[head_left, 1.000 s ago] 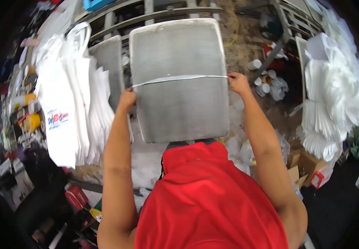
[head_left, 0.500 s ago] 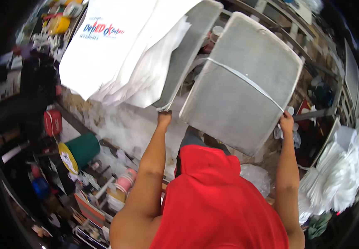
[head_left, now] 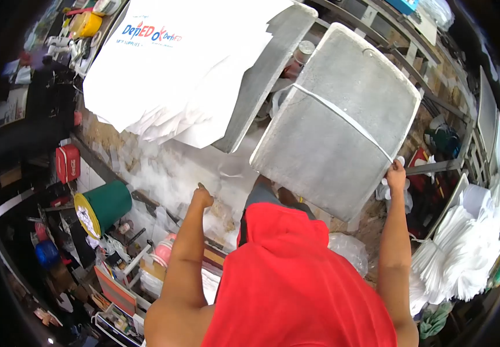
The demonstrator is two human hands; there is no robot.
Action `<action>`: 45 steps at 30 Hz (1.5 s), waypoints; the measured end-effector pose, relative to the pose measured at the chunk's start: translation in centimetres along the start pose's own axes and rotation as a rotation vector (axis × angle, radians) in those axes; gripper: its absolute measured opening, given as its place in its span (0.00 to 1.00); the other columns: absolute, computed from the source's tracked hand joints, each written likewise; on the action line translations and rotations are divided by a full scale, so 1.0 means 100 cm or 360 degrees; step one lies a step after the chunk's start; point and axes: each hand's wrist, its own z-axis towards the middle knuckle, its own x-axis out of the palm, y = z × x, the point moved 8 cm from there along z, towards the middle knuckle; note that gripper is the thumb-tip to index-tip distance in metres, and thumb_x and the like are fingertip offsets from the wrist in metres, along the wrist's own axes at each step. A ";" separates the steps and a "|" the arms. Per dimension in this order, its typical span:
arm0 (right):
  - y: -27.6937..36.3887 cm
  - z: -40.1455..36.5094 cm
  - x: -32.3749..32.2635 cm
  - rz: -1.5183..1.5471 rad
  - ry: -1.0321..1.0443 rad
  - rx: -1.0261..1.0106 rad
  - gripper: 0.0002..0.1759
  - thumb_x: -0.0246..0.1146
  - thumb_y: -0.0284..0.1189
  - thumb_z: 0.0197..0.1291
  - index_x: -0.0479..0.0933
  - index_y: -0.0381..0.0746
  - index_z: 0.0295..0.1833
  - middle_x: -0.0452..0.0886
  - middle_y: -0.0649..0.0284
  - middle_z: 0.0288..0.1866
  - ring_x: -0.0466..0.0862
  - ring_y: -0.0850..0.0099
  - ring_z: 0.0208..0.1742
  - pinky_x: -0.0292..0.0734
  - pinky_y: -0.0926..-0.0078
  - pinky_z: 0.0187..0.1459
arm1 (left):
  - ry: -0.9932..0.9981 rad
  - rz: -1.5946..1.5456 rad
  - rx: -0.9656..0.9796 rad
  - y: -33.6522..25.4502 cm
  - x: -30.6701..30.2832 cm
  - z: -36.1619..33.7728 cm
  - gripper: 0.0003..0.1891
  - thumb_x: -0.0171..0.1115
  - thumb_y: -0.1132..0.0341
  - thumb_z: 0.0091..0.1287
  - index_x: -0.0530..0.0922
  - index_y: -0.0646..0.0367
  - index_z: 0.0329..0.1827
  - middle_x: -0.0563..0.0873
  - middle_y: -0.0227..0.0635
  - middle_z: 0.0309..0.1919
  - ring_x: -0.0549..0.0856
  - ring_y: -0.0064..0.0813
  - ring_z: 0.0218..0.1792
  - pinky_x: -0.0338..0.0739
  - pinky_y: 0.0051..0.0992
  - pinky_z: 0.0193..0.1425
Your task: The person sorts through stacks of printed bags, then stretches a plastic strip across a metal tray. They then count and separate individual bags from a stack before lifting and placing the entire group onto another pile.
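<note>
A grey flat board (head_left: pixel 342 127) with pale worn edges stands tilted in front of me. A white strap (head_left: pixel 342 114) crosses its face diagonally. My right hand (head_left: pixel 396 174) is closed on the strap where it meets the board's right edge. Further left, a stack of white printed sheets (head_left: pixel 163 75) with "DepED" lettering hangs over another grey board (head_left: pixel 256 87). Below that stack, my left hand (head_left: pixel 203 197) is apart from both boards. Its fingers look curled, partly hidden by the back of the hand, and nothing shows in them.
A green bucket (head_left: pixel 106 209) and a red box (head_left: pixel 68 163) stand at the left. Bundled white sheets (head_left: pixel 455 248) lie at the right. A metal frame (head_left: pixel 400 43) runs behind the boards. Clear plastic (head_left: pixel 348 253) lies beside my red top (head_left: pixel 302 283).
My left hand has let go near the lower corner of the left board and drawn back down and left. My right hand stays at the strap, and the view has shifted slightly.
</note>
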 end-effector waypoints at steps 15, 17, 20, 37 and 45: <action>0.022 -0.027 -0.021 0.0142 -0.0194 -0.0066 0.16 0.68 0.29 0.66 0.85 0.38 0.58 0.89 0.56 0.38 0.88 0.66 0.38 0.83 0.68 0.45 | -0.0553 -0.0231 0.1299 -0.411 -0.313 0.112 0.20 0.68 0.69 0.69 0.82 0.54 0.64 0.84 0.46 0.57 0.85 0.52 0.56 0.81 0.44 0.61; 0.036 -0.030 -0.027 0.0063 -0.0205 -0.0151 0.15 0.70 0.31 0.64 0.87 0.41 0.56 0.90 0.51 0.40 0.90 0.55 0.42 0.83 0.62 0.48 | -0.0601 -0.0167 0.1340 -0.420 -0.312 0.125 0.20 0.69 0.70 0.68 0.82 0.55 0.63 0.84 0.47 0.55 0.86 0.52 0.53 0.81 0.43 0.60; 0.041 -0.026 -0.032 0.0070 -0.0216 -0.0123 0.13 0.70 0.32 0.64 0.88 0.41 0.53 0.90 0.50 0.42 0.90 0.50 0.45 0.83 0.60 0.50 | -0.0536 -0.0205 0.1259 -0.423 -0.311 0.145 0.16 0.69 0.68 0.69 0.83 0.56 0.59 0.85 0.46 0.50 0.86 0.53 0.51 0.81 0.45 0.57; 0.039 -0.027 -0.027 0.0137 -0.0243 -0.0226 0.12 0.70 0.30 0.63 0.85 0.36 0.49 0.89 0.51 0.38 0.90 0.57 0.42 0.83 0.63 0.48 | -0.0470 -0.0221 0.0862 -0.398 -0.307 0.162 0.10 0.59 0.68 0.70 0.86 0.60 0.48 0.88 0.55 0.51 0.87 0.58 0.54 0.82 0.50 0.61; 0.030 -0.028 -0.025 0.0032 -0.0257 -0.0166 0.20 0.71 0.31 0.63 0.83 0.38 0.60 0.87 0.57 0.35 0.87 0.64 0.36 0.81 0.64 0.44 | -0.0420 -0.0249 0.0944 -0.387 -0.320 0.109 0.14 0.61 0.69 0.69 0.84 0.57 0.56 0.88 0.54 0.52 0.87 0.58 0.54 0.83 0.51 0.59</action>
